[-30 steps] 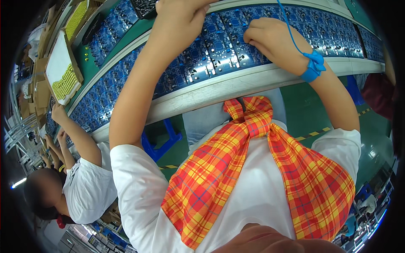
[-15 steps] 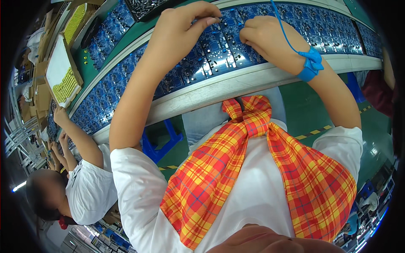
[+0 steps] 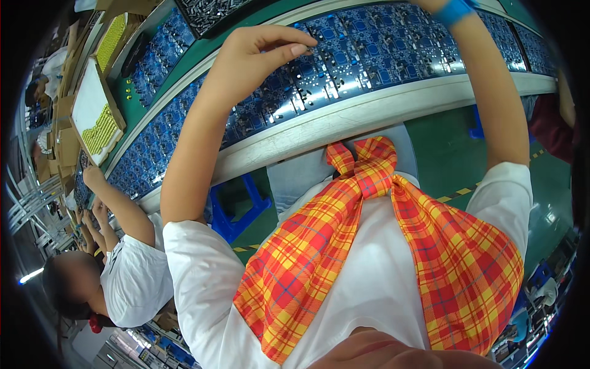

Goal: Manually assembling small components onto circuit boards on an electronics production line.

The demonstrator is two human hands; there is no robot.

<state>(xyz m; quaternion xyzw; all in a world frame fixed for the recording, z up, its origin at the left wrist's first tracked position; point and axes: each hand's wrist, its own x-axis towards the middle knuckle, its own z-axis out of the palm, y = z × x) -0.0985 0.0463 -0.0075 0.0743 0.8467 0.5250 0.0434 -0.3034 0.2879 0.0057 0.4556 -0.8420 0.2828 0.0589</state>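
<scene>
Blue circuit boards (image 3: 381, 58) lie in a long row on the conveyor line in front of me, carrying many small silver and dark components. Over them is my left hand (image 3: 258, 58), thumb and forefinger pinched together. Something tiny and dark seems to be at the fingertips, too small to name. My right hand (image 3: 427, 3) reaches past the upper edge of the picture; only a bit near the wrist shows, and its fingers are hidden. A blue wrist strap (image 3: 455, 10) is round that wrist.
A pale rail (image 3: 344, 112) runs along the near side of the line. Beyond it stands a black tray (image 3: 212, 15) of small metallic parts. At left are a white foam tray (image 3: 95, 120) of yellow parts and a co-worker (image 3: 135, 277). A blue stool (image 3: 236, 209) stands below.
My right hand has moved up and away, from over the boards to beyond the top edge. My left hand has shifted slightly down, still pinched.
</scene>
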